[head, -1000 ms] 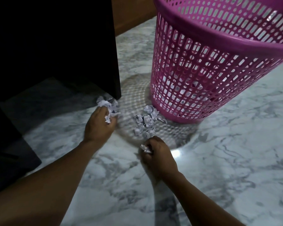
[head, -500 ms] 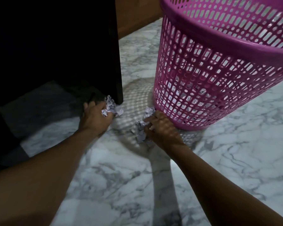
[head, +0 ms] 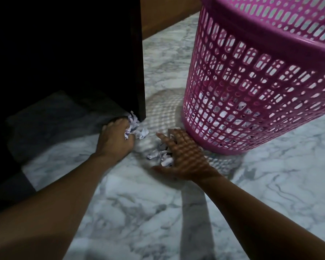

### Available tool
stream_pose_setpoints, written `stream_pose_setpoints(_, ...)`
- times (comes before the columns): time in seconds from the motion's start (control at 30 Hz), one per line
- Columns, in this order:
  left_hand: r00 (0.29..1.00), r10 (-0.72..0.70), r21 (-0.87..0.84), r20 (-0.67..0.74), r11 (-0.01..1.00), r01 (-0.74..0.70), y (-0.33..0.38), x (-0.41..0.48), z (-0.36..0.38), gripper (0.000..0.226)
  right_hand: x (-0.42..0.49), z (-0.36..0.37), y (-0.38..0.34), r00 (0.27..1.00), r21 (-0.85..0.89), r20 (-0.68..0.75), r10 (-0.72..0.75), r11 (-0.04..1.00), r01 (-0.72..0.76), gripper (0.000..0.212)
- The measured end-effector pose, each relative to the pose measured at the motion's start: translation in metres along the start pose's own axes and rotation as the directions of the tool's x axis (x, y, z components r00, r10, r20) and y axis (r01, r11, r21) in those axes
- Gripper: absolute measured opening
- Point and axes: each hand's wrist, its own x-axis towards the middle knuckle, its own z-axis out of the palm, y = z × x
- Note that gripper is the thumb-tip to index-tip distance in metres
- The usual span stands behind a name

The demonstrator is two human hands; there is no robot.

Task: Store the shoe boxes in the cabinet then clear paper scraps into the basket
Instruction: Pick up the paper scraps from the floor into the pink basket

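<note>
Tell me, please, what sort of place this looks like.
Probably a room in a home, seen at floor level: a marble-patterned floor, a pink plastic basket standing on it with paper scraps beside it, and a dark cabinet reaching down to the floor.

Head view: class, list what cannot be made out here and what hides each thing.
Cabinet inside: darkness hides whatever it holds.
Pink basket: rim cut off by top and right edges; contents only glimpsed through mesh.
Paper scraps: partly covered by the right hand and left hand, blurred; count unclear.

Marble floor: pink basket, paper scraps
</note>
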Motion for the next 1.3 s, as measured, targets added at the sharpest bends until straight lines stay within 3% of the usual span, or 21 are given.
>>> stream_pose_setpoints(0.23, 0.999, -0.024, 0.016, 0.033, 1.000, 0.023, 0.008, -0.004, 0.005, 0.064, 0.000, 0.010, -0.001, 0.972, -0.038, -0.226, -0.061, 0.998, 0.054, 0.091)
stream_pose_setpoints(0.4, 0.999, -0.029, 0.067, -0.044, 0.997, 0.032, 0.013, -0.002, 0.018, 0.075, 0.002, 0.015, -0.001, 0.960, 0.055, -0.262, -0.104, 0.991, 0.122, 0.067)
stream_pose_setpoints(0.53, 0.983, -0.130, 0.057, -0.126, 0.989, 0.138, 0.023, 0.006, 0.028, 0.079, 0.000, 0.015, -0.004, 0.953, 0.074, -0.281, -0.116, 0.987, 0.142, 0.043)
stream_pose_setpoints(0.63, 0.971, -0.183, 0.080, -0.156, 0.977, 0.197, 0.030, 0.010, 0.034, 0.070, 0.003, 0.020, -0.001, 0.932, 0.070, -0.313, -0.184, 0.974, 0.216, 0.041)
stream_pose_setpoints(0.73, 0.967, -0.157, 0.069, -0.200, 0.982, 0.174, 0.032, 0.012, 0.037, 0.046, 0.003, 0.020, -0.001, 0.932, 0.041, -0.246, -0.266, 0.958, 0.284, 0.044)
stream_pose_setpoints(0.97, 0.990, -0.040, -0.022, -0.133, 0.999, 0.037, 0.033, 0.005, 0.029, 0.010, 0.000, 0.022, -0.011, 0.960, -0.002, -0.167, -0.226, 0.973, 0.229, 0.044)
stream_pose_setpoints(1.07, 0.998, 0.007, -0.074, -0.059, 0.997, -0.011, 0.030, -0.001, 0.026, 0.008, -0.005, 0.026, -0.016, 0.964, -0.039, -0.196, -0.180, 0.984, 0.176, 0.050)
stream_pose_setpoints(1.2, 1.000, 0.000, -0.112, 0.023, 0.994, 0.003, 0.032, -0.009, 0.018, 0.008, -0.008, 0.023, -0.023, 0.946, 0.089, -0.321, -0.049, 0.993, 0.082, 0.043)
stream_pose_setpoints(1.3, 0.998, -0.012, -0.161, 0.066, 0.987, 0.022, 0.035, -0.016, 0.009, 0.022, -0.019, 0.017, -0.025, 0.898, 0.149, -0.431, 0.086, 0.989, -0.024, 0.038)
